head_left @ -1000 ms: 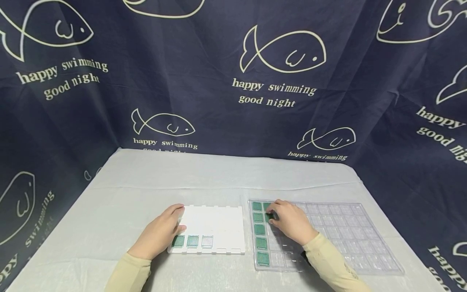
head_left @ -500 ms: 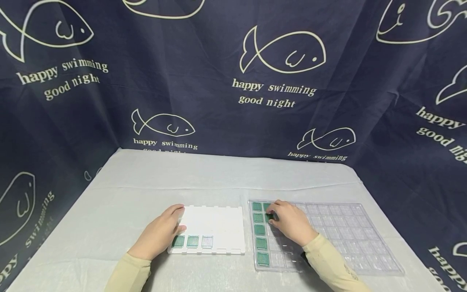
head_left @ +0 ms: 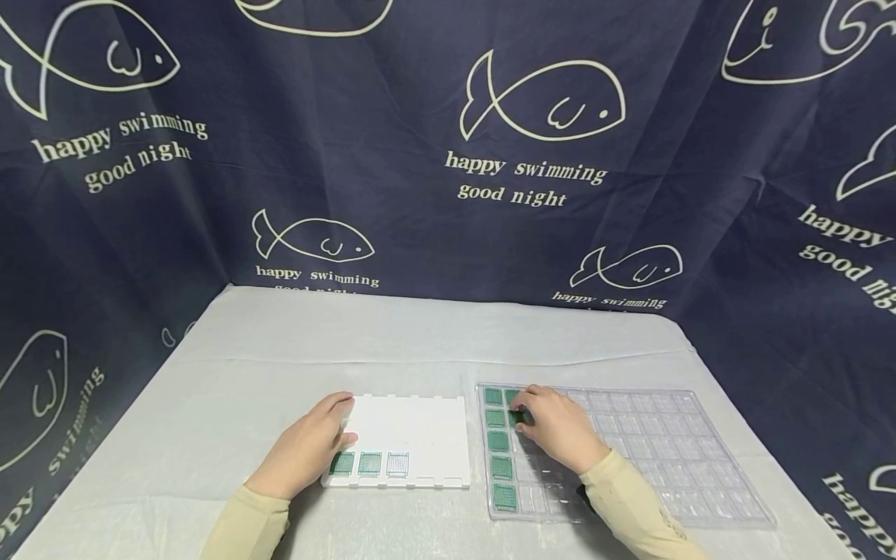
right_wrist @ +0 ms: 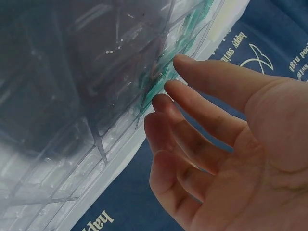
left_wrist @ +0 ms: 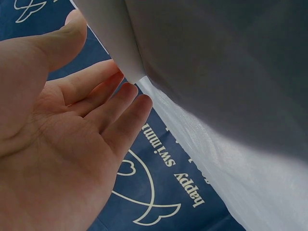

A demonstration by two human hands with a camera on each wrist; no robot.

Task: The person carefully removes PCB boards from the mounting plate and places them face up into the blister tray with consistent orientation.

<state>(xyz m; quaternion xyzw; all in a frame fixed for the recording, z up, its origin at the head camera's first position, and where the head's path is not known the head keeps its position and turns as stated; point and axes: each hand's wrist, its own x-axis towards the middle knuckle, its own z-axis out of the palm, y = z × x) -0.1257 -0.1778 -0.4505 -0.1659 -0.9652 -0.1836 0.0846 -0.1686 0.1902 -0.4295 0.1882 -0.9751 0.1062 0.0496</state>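
A white board [head_left: 434, 424] lies at centre left, with three green-patterned squares [head_left: 370, 463] along its near edge. My left hand [head_left: 304, 451] is at its left side, thumb on the board and fingertips touching its far left corner; the left wrist view shows the hand [left_wrist: 62, 125] with nearly straight fingers against the board [left_wrist: 113, 36]. My right hand [head_left: 560, 428] is over the clear compartment tray [head_left: 700, 459], thumb and index finger at opposite edges of a green square [head_left: 516, 416] in the second column, partly hidden. The right wrist view shows the hand's [right_wrist: 211, 139] other fingers curled.
Green squares [head_left: 498, 441] fill the tray's leftmost column, and another [head_left: 512, 397] lies behind my right fingertips. A pale cloth [head_left: 420, 334] covers the table. Dark blue curtains [head_left: 406, 155] with fish drawings hang behind and at both sides.
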